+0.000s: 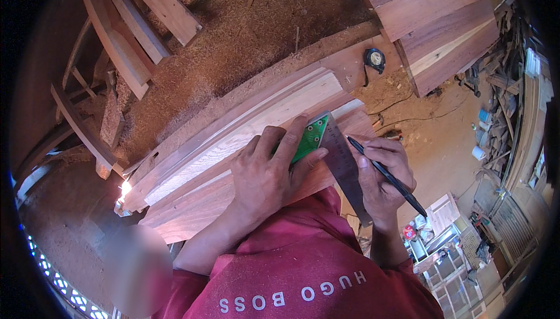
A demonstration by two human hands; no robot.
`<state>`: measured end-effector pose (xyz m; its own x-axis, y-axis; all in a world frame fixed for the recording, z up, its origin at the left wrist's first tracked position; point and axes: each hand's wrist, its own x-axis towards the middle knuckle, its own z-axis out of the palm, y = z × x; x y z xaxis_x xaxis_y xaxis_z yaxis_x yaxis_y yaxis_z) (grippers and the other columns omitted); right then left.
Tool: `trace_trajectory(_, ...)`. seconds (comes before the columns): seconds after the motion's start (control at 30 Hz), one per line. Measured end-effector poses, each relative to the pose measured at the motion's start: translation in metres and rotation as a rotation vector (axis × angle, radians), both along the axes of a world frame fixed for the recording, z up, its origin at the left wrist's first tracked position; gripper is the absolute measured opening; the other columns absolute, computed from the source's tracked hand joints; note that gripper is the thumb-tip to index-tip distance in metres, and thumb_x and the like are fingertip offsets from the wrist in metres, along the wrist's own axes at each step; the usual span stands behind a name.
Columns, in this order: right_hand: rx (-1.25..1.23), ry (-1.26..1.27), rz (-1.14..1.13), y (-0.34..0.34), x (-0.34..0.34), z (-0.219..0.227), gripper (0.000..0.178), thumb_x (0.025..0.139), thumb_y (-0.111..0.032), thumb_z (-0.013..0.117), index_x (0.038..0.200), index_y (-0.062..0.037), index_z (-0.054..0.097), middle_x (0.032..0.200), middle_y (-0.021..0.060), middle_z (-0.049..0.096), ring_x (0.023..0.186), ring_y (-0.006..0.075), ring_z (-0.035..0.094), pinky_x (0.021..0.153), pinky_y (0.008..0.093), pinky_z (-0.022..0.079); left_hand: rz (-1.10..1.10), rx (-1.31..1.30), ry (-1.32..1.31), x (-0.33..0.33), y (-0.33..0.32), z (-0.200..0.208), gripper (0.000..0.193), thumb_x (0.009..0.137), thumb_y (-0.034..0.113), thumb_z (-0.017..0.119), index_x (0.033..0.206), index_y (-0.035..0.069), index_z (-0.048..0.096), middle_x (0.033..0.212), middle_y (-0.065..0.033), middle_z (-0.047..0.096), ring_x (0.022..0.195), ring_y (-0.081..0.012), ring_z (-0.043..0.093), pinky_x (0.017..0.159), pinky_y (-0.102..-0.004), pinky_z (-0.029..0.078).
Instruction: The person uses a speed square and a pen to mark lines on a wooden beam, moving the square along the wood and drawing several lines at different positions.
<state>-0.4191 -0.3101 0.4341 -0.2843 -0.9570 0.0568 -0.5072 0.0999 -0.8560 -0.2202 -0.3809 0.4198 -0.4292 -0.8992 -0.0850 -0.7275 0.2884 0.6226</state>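
Note:
A try square lies across a reddish wooden board [204,205], its metal blade [341,158] pointing toward me past the board's near edge. My left hand [267,170] grips the square's green handle [311,138], with the thumb on the near side and fingers over the top. In my right hand [384,176] is a black pen [396,186], held between thumb and fingers. Its tip is close to the right edge of the blade, over the board's right end; whether it touches the wood I cannot tell.
More planks [251,123] lie stacked beyond the board. A black tape measure [374,59] rests on the bench past them. Loose timbers [116,45] lean at the far left above sawdust [233,45]. A joined wooden panel [437,21] stands at the far right. Wood scraps line the right side.

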Motion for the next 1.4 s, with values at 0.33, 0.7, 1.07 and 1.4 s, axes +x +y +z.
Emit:
trace_trajectory(0.33, 0.018, -0.016, -0.003, -0.001, 0.003, 0.001, 0.018, 0.081, 0.007, 0.076, 0.098, 0.0012, 0.071, 0.102, 0.0163, 0.071, 0.093, 0.0277, 0.072, 0.079, 0.0345, 0.058, -0.002, -0.003, 0.013, 0.001, 0.0, 0.0, 0.061, 0.084, 0.045, 0.08, 0.131, 0.009, 0.067, 0.089, -0.0097, 0.067, 0.071, -0.0257, 0.069, 0.059, -0.0387, 0.056)
trace_trajectory(0.7, -0.002, 0.036, 0.031, 0.003, -0.003, 0.013, 0.018, 0.078, 0.008, 0.077, 0.094, 0.0016, 0.07, 0.096, 0.0162, 0.073, 0.086, 0.0281, 0.073, 0.077, 0.0349, 0.058, 0.004, -0.041, 0.005, -0.001, 0.002, -0.002, 0.057, 0.084, 0.041, 0.081, 0.129, 0.01, 0.067, 0.092, -0.0085, 0.067, 0.072, -0.0251, 0.069, 0.059, -0.0383, 0.056)
trace_trajectory(1.07, 0.088, 0.051, 0.142, 0.023, -0.023, 0.028, 0.019, 0.077, 0.007, 0.075, 0.094, -0.0016, 0.071, 0.09, 0.0132, 0.071, 0.078, 0.025, 0.071, 0.07, 0.0344, 0.057, 0.027, -0.022, -0.012, -0.002, 0.004, -0.001, 0.057, 0.084, 0.041, 0.081, 0.129, 0.008, 0.068, 0.094, -0.0128, 0.068, 0.076, -0.0306, 0.069, 0.065, -0.0427, 0.056)
trace_trajectory(1.4, -0.088, -0.224, 0.221, -0.082, -0.014, 0.004, 0.013, 0.085, -0.002, 0.079, 0.097, -0.001, 0.074, 0.092, 0.0125, 0.072, 0.081, 0.0219, 0.069, 0.068, 0.0319, 0.054, 0.018, -0.061, -0.051, 0.0, 0.005, -0.005, 0.059, 0.085, 0.048, 0.078, 0.133, 0.015, 0.066, 0.091, -0.0054, 0.064, 0.07, -0.024, 0.067, 0.059, -0.0377, 0.055)
